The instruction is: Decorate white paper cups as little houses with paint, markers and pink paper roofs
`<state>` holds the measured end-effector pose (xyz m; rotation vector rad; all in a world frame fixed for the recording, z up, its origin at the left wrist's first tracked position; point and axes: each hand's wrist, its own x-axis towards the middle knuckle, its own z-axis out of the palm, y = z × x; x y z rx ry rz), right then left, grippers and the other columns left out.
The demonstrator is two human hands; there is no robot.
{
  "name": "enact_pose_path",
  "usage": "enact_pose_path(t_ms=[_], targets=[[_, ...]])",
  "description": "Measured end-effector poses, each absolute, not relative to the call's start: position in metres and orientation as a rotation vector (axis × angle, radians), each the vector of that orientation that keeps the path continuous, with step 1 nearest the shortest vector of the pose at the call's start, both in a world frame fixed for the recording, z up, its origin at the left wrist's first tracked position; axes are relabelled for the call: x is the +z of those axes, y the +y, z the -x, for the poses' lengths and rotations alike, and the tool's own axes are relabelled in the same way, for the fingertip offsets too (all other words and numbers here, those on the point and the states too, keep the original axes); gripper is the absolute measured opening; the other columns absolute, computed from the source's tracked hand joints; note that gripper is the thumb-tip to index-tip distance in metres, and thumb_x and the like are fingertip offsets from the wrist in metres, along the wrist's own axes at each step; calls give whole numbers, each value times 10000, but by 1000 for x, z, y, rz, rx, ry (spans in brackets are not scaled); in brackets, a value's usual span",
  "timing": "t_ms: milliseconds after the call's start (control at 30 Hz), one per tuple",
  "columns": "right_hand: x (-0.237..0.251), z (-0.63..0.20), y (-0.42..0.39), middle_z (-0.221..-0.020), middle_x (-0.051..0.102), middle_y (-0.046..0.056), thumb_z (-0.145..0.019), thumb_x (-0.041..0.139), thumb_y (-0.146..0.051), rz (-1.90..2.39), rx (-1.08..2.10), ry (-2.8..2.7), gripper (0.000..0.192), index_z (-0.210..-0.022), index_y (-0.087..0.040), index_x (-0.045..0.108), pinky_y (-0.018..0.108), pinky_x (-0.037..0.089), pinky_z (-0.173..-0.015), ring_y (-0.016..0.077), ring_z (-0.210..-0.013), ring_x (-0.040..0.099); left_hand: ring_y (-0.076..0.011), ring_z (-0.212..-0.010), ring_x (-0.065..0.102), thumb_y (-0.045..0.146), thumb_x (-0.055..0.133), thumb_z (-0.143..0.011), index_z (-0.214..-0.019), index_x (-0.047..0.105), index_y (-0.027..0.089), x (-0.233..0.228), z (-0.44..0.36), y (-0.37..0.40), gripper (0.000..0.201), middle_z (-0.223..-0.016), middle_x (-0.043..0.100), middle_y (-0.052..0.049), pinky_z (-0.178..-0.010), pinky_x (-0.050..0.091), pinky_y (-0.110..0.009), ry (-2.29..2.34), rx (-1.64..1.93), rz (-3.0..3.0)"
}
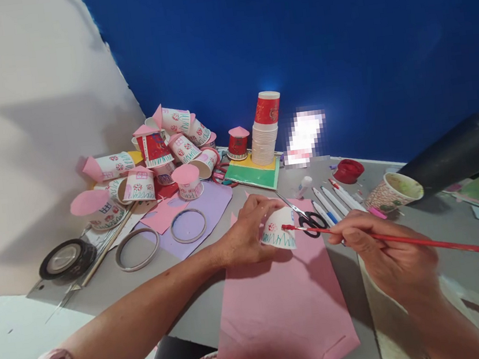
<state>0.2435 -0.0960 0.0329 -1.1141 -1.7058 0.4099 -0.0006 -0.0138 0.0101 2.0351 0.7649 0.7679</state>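
Observation:
My left hand grips a small white paper cup lying on its side over a pink paper sheet. The cup has green zigzag marks along its rim and red dots. My right hand holds a long red paintbrush, and its tip touches the cup's side. Black-handled scissors lie just behind the cup.
A heap of decorated cups with pink cone tops sits at the back left, with a stack of plain cups beside it. Tape rolls, rings, pens, a red paint lid and a paint-stained cup surround the work spot.

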Motion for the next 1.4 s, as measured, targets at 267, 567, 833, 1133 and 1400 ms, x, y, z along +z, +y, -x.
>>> enact_pose_path(t_ms=[267, 567, 833, 1133, 1400], targets=[[37, -243, -97, -749, 712, -5, -1025, 602, -263, 1100, 409, -1749, 190, -898, -263, 743, 274, 501, -632, 150, -684, 655, -341, -1354, 474, 318, 929, -647, -1363, 561, 319, 9, 0, -14, 804, -1355, 526, -90, -1147, 433, -542, 767, 759, -2069], [37, -242, -98, -760, 716, -14, -1022, 611, -255, 1100, 395, -1733, 177, -899, -261, 738, 271, 500, -638, 138, -685, 658, -342, -1346, 475, 323, 939, -634, -1341, 571, 316, 11, -1, -15, 797, -1342, 527, -89, -1140, 443, -550, 780, 756, -2063], [38, -246, -99, -746, 721, -5, -1024, 613, -296, 1172, 315, -1689, 205, -873, -266, 749, 280, 516, -651, 160, -698, 671, -337, -1344, 490, 329, 938, -639, -1343, 564, 325, 10, 0, -14, 797, -1341, 510, -83, -1137, 453, -541, 781, 757, -2058], [40, -245, -97, -719, 725, -17, -1027, 611, -289, 1188, 313, -1665, 224, -845, -268, 742, 246, 545, -620, 142, -651, 675, -321, -1298, 505, 315, 941, -648, -1310, 552, 298, 13, -1, -14, 769, -1311, 533, -81, -1118, 459, -512, 790, 776, -2126], [38, -246, -98, -697, 730, -26, -1028, 610, -305, 1220, 315, -1651, 228, -849, -272, 748, 237, 553, -618, 139, -635, 684, -324, -1314, 500, 339, 927, -675, -1339, 533, 295, 10, 1, -12, 774, -1337, 515, -97, -1108, 477, -527, 766, 780, -2095]])
